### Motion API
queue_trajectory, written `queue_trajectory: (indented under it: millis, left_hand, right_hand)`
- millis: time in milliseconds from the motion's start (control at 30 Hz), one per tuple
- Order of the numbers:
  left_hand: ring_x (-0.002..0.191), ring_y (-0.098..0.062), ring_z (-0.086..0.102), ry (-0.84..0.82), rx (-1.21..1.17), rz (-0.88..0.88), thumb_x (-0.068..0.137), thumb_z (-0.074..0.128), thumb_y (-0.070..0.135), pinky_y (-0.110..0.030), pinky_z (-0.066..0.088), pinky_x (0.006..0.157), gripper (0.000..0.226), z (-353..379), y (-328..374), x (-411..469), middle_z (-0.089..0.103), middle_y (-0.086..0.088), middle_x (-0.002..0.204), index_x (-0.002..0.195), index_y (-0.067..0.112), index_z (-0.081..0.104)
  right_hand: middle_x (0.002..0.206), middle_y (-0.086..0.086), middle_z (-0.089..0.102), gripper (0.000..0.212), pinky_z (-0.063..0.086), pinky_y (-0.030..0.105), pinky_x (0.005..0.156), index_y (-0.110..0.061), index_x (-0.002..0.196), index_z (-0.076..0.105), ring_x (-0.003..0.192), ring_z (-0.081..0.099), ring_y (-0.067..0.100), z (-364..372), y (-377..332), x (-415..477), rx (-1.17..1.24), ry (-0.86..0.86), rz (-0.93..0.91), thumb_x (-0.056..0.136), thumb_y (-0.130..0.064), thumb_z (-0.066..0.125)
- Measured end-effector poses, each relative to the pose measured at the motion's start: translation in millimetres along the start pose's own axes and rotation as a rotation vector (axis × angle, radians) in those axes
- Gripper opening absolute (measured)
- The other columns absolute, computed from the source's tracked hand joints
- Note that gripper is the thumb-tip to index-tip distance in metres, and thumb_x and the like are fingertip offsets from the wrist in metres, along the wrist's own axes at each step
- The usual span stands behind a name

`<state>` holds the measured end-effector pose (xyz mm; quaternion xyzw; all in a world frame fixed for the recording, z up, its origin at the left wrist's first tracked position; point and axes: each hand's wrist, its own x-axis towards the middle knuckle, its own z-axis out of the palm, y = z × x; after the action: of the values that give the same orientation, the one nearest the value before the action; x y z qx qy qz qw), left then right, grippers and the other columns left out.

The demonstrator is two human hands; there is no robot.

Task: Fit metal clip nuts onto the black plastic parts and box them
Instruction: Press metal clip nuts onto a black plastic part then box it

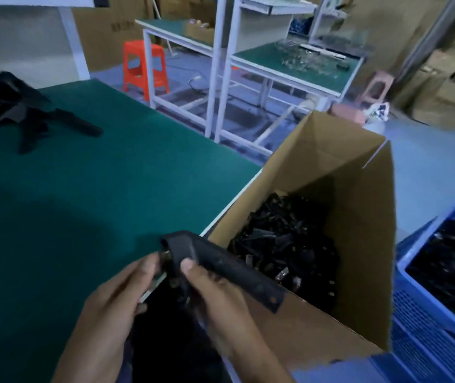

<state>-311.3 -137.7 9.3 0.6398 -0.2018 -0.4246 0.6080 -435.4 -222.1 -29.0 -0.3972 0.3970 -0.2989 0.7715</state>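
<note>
A long black plastic part is held over the near corner of an open cardboard box. My right hand grips the part near its bent end, thumb on top. My left hand pinches that bent end, where a small metal clip nut shows between the fingertips. The box holds several finished black parts. More loose black parts lie in a heap at the far left of the green table.
A blue plastic crate with dark parts stands to the right of the box. Beyond the table stand white-framed benches with green tops, an orange stool and stacked cartons along the far wall.
</note>
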Motion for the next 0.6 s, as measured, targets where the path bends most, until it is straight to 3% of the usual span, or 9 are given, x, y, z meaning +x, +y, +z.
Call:
queue_trajectory:
  millis: [67, 167, 233, 300, 367, 433, 600]
  left_hand:
    - [0.097, 0.004, 0.068, -0.025, 0.08, 0.073, 0.079, 0.063, 0.049, -0.033, 0.047, 0.08, 0.032, 0, 3, -7, 0.075, 0.018, 0.106, 0.109, 0.047, 0.073]
    - [0.091, 0.003, 0.069, -0.004, 0.152, 0.101, 0.092, 0.064, 0.025, -0.028, 0.054, 0.075, 0.024, -16, 3, -12, 0.077, 0.013, 0.101, 0.102, 0.043, 0.076]
    - [0.088, 0.003, 0.07, -0.005, 0.214, 0.115, 0.094, 0.063, 0.015, -0.015, 0.055, 0.072, 0.033, -26, 4, -12, 0.078, 0.012, 0.097, 0.096, 0.044, 0.077]
    - [0.087, 0.004, 0.07, 0.038, 0.252, 0.139, 0.093, 0.065, 0.011, -0.007, 0.052, 0.069, 0.034, -36, 6, -10, 0.078, 0.013, 0.094, 0.094, 0.042, 0.077]
    - [0.087, 0.004, 0.069, 0.135, 0.237, 0.165, 0.092, 0.066, 0.008, -0.006, 0.051, 0.07, 0.028, -53, 8, -6, 0.078, 0.013, 0.093, 0.091, 0.033, 0.079]
    - [0.091, 0.005, 0.068, 0.242, 0.258, 0.184, 0.093, 0.067, 0.012, -0.011, 0.052, 0.076, 0.021, -78, 12, 0, 0.076, 0.016, 0.097, 0.093, 0.03, 0.078]
    - [0.1, 0.014, 0.06, 0.502, 0.443, 0.174, 0.096, 0.063, 0.033, -0.019, 0.046, 0.085, 0.015, -167, 24, 1, 0.066, 0.034, 0.106, 0.106, 0.043, 0.07]
  right_hand:
    - [0.129, 0.02, 0.067, 0.052, 0.051, 0.048, 0.106, -0.008, 0.118, 0.074, 0.116, 0.067, 0.035, -32, -30, 8, 0.255, 0.161, -0.037, 0.081, -0.043, 0.082]
    - [0.137, 0.012, 0.062, 0.062, 0.059, 0.027, 0.085, -0.002, 0.132, 0.061, 0.102, 0.068, 0.021, -82, -69, 25, 0.694, 0.366, -0.061, 0.094, -0.051, 0.061]
    - [0.138, 0.015, 0.061, 0.069, 0.057, 0.031, 0.089, 0.001, 0.147, 0.043, 0.108, 0.066, 0.024, -100, -72, 31, 0.737, 0.398, -0.032, 0.103, -0.051, 0.049]
    - [0.124, 0.015, 0.069, 0.054, 0.057, 0.031, 0.079, -0.005, 0.148, 0.043, 0.103, 0.07, 0.026, -92, -58, 35, 0.568, 0.376, -0.062, 0.106, -0.04, 0.05]
    - [0.102, 0.013, 0.073, 0.032, 0.055, 0.03, 0.065, -0.01, 0.126, 0.061, 0.082, 0.071, 0.024, -61, -37, 39, 0.362, 0.295, -0.104, 0.102, -0.032, 0.059]
    - [0.093, 0.015, 0.072, 0.017, 0.051, 0.031, 0.059, -0.015, 0.106, 0.071, 0.072, 0.067, 0.025, -15, -17, 40, 0.205, 0.139, -0.155, 0.099, -0.03, 0.065]
    - [0.084, 0.013, 0.075, 0.016, 0.053, 0.026, 0.058, -0.025, 0.104, 0.074, 0.068, 0.066, 0.021, 93, 26, 42, -0.249, -0.243, -0.249, 0.099, -0.017, 0.061]
